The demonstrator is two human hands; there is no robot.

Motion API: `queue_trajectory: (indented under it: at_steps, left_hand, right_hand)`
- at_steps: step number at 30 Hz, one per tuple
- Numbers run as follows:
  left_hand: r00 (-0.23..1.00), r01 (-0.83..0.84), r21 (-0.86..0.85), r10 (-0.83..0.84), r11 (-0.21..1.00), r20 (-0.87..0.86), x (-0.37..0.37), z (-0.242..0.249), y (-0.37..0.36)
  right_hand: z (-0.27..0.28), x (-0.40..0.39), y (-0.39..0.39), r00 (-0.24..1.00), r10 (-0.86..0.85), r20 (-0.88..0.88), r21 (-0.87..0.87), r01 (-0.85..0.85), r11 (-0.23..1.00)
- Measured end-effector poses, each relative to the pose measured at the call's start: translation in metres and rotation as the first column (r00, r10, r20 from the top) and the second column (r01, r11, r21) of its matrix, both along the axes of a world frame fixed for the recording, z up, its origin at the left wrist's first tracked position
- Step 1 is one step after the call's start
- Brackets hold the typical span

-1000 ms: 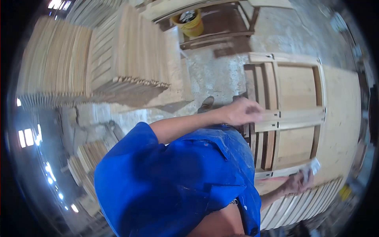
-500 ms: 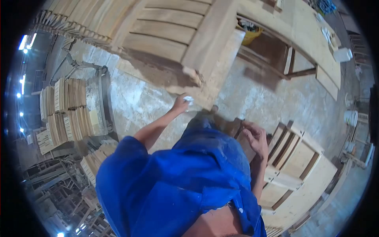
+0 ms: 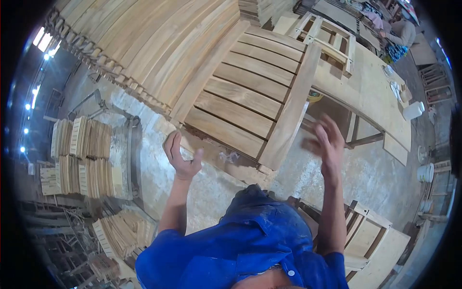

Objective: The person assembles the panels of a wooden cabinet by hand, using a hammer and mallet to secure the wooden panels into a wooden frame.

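My left hand [image 3: 182, 156] is open, fingers and thumb spread, near the front left corner of a slatted wooden panel [image 3: 243, 91]. Nothing is in it. My right hand [image 3: 329, 144] is raised to the right of the panel's near corner, fingers apart and slightly blurred, also holding nothing. The panel has several parallel slats between two side rails and lies on top, beside a long row of similar panels [image 3: 144, 43]. A white crumpled scrap [image 3: 230, 156] shows just below the panel's front edge, between my hands; whether it is falling or resting cannot be told.
A plywood worktable [image 3: 361, 91] stands at the right with a wooden frame [image 3: 332, 41] and a white bottle [image 3: 413, 111] on it. Panel stacks [image 3: 82, 139] sit at left. More frames [image 3: 365, 226] lie at lower right. Another person [image 3: 404, 31] is at the far right.
My left hand has let go of the white scrap, moved left and opened. My right hand has risen from beside my body towards the panel. The view now shows more of the panel.
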State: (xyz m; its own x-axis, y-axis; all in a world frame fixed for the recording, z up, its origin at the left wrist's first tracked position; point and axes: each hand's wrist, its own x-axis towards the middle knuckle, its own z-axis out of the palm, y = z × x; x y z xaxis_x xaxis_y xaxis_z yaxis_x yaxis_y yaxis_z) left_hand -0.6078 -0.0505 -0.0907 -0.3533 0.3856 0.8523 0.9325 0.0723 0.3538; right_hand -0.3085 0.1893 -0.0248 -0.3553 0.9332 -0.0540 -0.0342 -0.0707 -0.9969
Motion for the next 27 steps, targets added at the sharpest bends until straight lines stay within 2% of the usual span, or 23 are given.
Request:
queue_trajectory:
  at_steps: [1,2,3,4,6,7,8,9,10,11,12,13,14,15,17,18,20,21,22,24,25,27]
  left_hand:
    - [1.000,0.020,0.001,-0.020,1.000,-0.005,0.000,0.031,0.009]
    - [0.992,0.042,-0.313,-0.077,0.949,-0.101,0.000,0.057,0.018]
    - [0.970,0.029,-0.592,-0.167,0.805,-0.179,0.002,0.069,0.029]
    - [0.962,0.063,-0.590,-0.205,0.805,-0.178,0.000,0.063,0.035]
    - [0.902,-0.078,-0.593,-0.196,0.801,-0.384,-0.017,0.044,0.039]
    - [0.896,-0.068,-0.577,-0.205,0.814,-0.395,-0.020,0.038,0.040]
    - [0.929,-0.026,-0.580,-0.194,0.814,-0.314,-0.019,0.039,0.040]
    - [0.955,0.037,-0.593,-0.203,0.805,-0.216,-0.014,0.041,0.038]
    - [0.946,-0.034,-0.659,-0.189,0.751,-0.264,-0.014,0.046,0.034]
    - [0.930,-0.001,-0.604,-0.221,0.797,-0.293,-0.017,0.044,0.029]
    - [0.905,-0.062,-0.595,-0.206,0.801,-0.373,0.001,0.055,0.027]
    - [0.855,0.014,-0.586,-0.313,0.810,-0.412,0.007,0.061,0.026]
    - [0.816,0.001,-0.577,-0.334,0.817,-0.472,0.010,0.055,0.022]
    - [0.777,-0.030,-0.554,-0.329,0.832,-0.537,0.010,0.051,0.016]
    - [0.795,0.066,-0.533,-0.367,0.844,-0.483,0.025,0.056,0.005]
    - [0.778,0.093,-0.532,-0.395,0.842,-0.488,0.034,0.061,0.002]
    - [0.801,0.309,-0.434,-0.478,0.846,-0.360,0.059,0.072,0.001]
    - [0.825,0.385,-0.379,-0.498,0.842,-0.268,0.085,0.082,0.004]
    - [0.808,0.409,-0.377,-0.522,0.831,-0.274,0.108,0.090,0.009]
    - [0.856,0.457,-0.248,-0.498,0.854,-0.140,0.158,0.102,0.020]
    - [0.856,0.460,-0.213,-0.494,0.862,-0.153,0.182,0.106,0.028]
    - [0.788,0.573,-0.180,-0.598,0.800,-0.146,0.226,0.115,0.053]
  right_hand:
    - [-0.001,-0.023,0.008,0.997,-0.011,-0.074,0.032,0.013,0.999]
    - [-0.007,-0.045,0.016,0.989,-0.026,-0.147,0.064,0.035,0.997]
    - [-0.016,-0.064,0.024,0.997,-0.063,-0.051,0.147,0.070,0.987]
    - [-0.020,-0.078,0.029,0.992,-0.113,0.050,0.228,0.099,0.969]
    - [0.023,-0.090,0.022,0.994,0.081,0.070,0.156,-0.091,0.984]
    - [0.022,-0.093,0.031,0.976,0.101,0.194,0.186,-0.137,0.973]
    - [0.013,-0.088,0.037,0.939,0.104,0.329,0.182,-0.171,0.968]
    - [-0.018,-0.095,0.033,0.937,-0.137,0.320,0.404,-0.004,0.915]
    - [-0.018,-0.095,0.029,0.948,-0.105,0.300,0.358,-0.010,0.934]
    - [0.011,-0.082,0.022,0.927,0.049,0.372,0.167,-0.119,0.979]
    - [-0.002,-0.085,0.021,0.971,-0.047,0.236,0.189,0.002,0.982]
    - [-0.019,-0.087,0.023,0.988,-0.095,0.119,0.256,0.062,0.965]
    - [-0.004,-0.070,0.011,0.982,-0.076,0.172,0.153,0.049,0.987]
    - [0.005,-0.053,-0.002,0.995,-0.076,0.070,0.065,0.072,0.995]
    - [0.019,-0.028,-0.014,0.986,-0.098,0.132,-0.102,0.112,0.988]
    - [0.019,-0.012,-0.019,0.983,-0.134,0.126,-0.101,0.147,0.984]
    - [0.017,0.028,-0.023,0.999,0.033,0.005,-0.335,-0.029,0.942]
    - [0.017,0.054,-0.029,1.000,0.000,0.003,-0.328,0.001,0.945]
    - [0.017,0.083,-0.040,0.996,-0.063,-0.070,-0.293,0.040,0.955]
    - [0.011,0.137,-0.063,0.972,-0.175,-0.158,-0.182,0.146,0.972]
    - [0.012,0.165,-0.078,0.958,-0.228,-0.175,-0.112,0.211,0.971]
    - [0.021,0.231,-0.115,0.891,-0.376,-0.253,-0.123,0.356,0.926]
